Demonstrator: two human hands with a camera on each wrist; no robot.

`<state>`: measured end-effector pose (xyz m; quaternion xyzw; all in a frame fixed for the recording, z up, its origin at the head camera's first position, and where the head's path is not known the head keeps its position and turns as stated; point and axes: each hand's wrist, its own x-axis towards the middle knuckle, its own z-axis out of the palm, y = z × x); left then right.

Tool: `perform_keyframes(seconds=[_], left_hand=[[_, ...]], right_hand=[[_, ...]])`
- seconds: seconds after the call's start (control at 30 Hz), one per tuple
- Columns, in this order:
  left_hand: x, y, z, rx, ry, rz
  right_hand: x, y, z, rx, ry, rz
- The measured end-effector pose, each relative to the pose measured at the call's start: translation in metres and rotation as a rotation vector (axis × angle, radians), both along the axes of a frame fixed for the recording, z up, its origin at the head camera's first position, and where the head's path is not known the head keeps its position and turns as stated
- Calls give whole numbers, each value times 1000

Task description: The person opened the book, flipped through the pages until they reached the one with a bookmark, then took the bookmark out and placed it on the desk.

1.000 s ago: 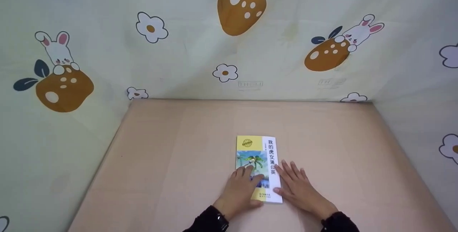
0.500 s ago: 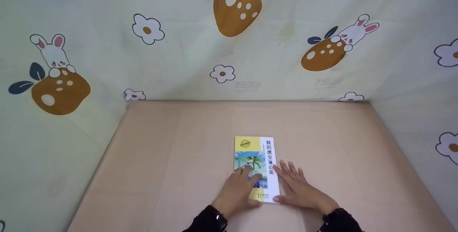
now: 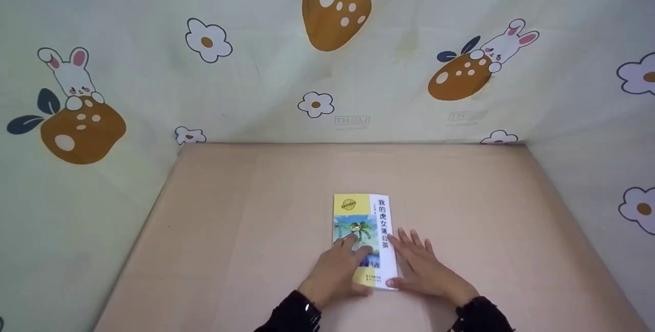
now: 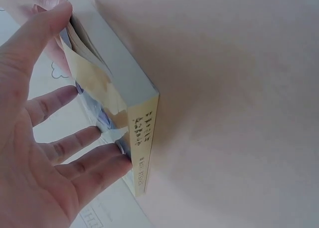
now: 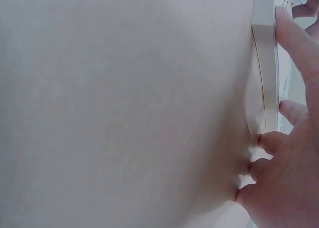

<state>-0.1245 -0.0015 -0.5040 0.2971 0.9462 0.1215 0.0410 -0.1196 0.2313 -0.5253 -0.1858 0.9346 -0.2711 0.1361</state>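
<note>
A paperback book point(image 3: 351, 204) lies face up, its cover yellow and white with a palm-tree picture and a column of dark characters. My left hand point(image 3: 330, 273) rests over its lower left part, fingertips on the cover. In the left wrist view, the left thumb point(image 4: 61, 16) is at the book's bottom edge, where the cover and pages bow up slightly from the block. The printed spine point(image 4: 142, 143) faces that camera. My right hand point(image 3: 427, 273) lies along the right edge, thumb point(image 5: 286, 23) and index fingertip on the cover's margin, the other fingers down on the table.
The book lies on a light brown table surface point(image 3: 245, 219). Pale fabric walls point(image 3: 256, 81) printed with rabbits, brown fruits and flowers enclose it at the back and both sides. Dark sleeves cover both wrists.
My right thumb has slid down the margin to the book's near right corner. The head view has shifted slightly; the left hand stays in place on the cover.
</note>
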Motion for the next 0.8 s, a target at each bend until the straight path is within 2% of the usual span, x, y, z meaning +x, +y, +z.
perform_keyframes(seconds=[0.23, 0.5, 0.8], left_hand=[[-4, -7, 4, 98, -80, -28], [-8, -17, 4, 175, -74, -100], [-8, -21, 3, 219, -95, -96]], right_hand=[[1, -4, 0, 68, 25, 6], [1, -2, 1, 69, 24, 42], [-2, 2, 0, 41, 9, 65]])
